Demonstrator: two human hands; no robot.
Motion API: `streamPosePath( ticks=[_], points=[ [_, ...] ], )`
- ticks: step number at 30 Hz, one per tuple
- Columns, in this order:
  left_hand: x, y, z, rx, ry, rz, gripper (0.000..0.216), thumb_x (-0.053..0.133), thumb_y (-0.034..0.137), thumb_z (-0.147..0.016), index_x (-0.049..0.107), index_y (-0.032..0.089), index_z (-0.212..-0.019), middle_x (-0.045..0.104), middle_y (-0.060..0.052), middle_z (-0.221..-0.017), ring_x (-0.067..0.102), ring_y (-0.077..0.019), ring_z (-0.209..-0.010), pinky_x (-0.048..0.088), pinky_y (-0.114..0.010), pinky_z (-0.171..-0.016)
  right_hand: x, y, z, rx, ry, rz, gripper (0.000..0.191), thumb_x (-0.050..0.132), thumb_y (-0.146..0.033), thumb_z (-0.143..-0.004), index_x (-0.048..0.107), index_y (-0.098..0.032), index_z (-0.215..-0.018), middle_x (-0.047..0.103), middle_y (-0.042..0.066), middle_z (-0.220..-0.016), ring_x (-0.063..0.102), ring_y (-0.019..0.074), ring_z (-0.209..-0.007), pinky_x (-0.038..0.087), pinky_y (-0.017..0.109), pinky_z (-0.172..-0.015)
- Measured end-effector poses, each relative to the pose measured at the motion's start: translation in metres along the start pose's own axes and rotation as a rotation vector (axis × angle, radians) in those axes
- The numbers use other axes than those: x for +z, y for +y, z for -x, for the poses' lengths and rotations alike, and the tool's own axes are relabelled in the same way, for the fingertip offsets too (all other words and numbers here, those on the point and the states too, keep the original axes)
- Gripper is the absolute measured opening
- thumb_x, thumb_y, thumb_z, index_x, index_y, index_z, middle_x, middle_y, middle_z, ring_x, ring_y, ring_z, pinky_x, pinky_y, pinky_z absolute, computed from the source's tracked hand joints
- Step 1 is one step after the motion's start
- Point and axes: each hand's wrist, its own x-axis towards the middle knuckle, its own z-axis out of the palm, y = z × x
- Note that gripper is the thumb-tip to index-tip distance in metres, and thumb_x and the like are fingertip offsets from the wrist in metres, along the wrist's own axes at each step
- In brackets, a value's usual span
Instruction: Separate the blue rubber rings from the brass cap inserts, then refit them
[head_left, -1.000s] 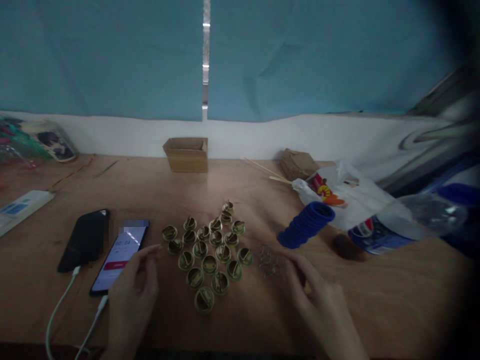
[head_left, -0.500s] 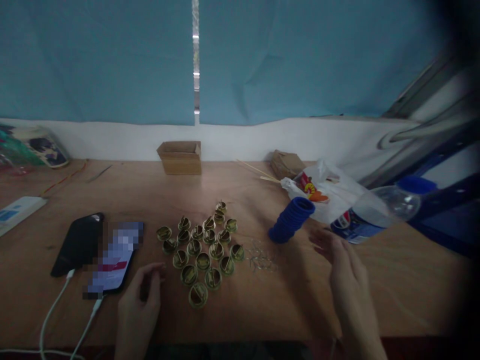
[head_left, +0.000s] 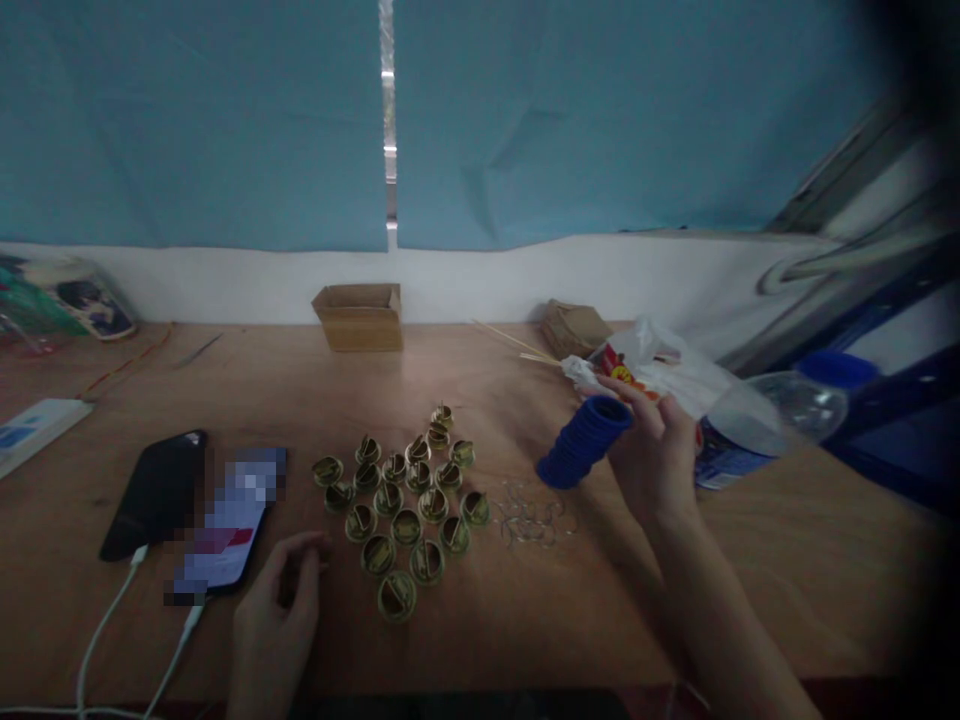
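My right hand (head_left: 654, 452) reaches to the upper end of a leaning stack of blue rings (head_left: 581, 443), its fingers curled at the top ring. My left hand (head_left: 279, 612) rests on the wooden table (head_left: 750, 560) near the front edge, fingers loosely curled with nothing in them, beside a lit phone (head_left: 225, 528). Several small brass caps (head_left: 401, 500) lie grouped in the middle. A small heap of thin wire hooks (head_left: 532, 517) lies between the caps and the blue stack.
A black phone (head_left: 154, 493) lies left of the lit one, both with white cables (head_left: 112, 630). A cardboard box (head_left: 358, 316) stands at the back. A plastic bag (head_left: 660, 370) and a lying water bottle (head_left: 765, 415) are at right. A brown packet (head_left: 571, 328) sits behind.
My right hand has lifted from the wire hooks and moved right and away to the top of the blue ring stack. My left hand drew back toward me and curled.
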Motion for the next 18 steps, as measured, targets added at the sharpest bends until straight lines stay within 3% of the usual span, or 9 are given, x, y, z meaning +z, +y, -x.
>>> streamPosePath(
  ticks=[10,18],
  points=[
    [-0.001,0.004,0.001,0.027,0.03,-0.059,0.033,0.053,0.05,-0.082,0.065,0.023,-0.095,0.075,-0.006,-0.091,0.072,-0.0277,-0.084,0.056,-0.036,-0.074,0.005,0.017,0.002,-0.097,-0.05,-0.017,0.038,0.047,-0.055,-0.086,0.064,-0.028,-0.106,0.071,0.006,-0.102,0.066,0.0273,-0.101,0.049,0.044,-0.09],
    [0.0,0.004,0.002,0.034,0.049,-0.066,0.033,0.052,0.05,-0.084,0.064,0.023,-0.097,0.075,-0.006,-0.094,0.073,-0.0272,-0.084,0.057,-0.036,-0.073,0.009,0.016,0.007,-0.322,0.015,0.209,0.038,0.052,-0.046,-0.088,0.056,-0.025,-0.12,0.069,0.009,-0.112,0.062,0.0289,-0.112,0.044,0.047,-0.098]
  ],
)
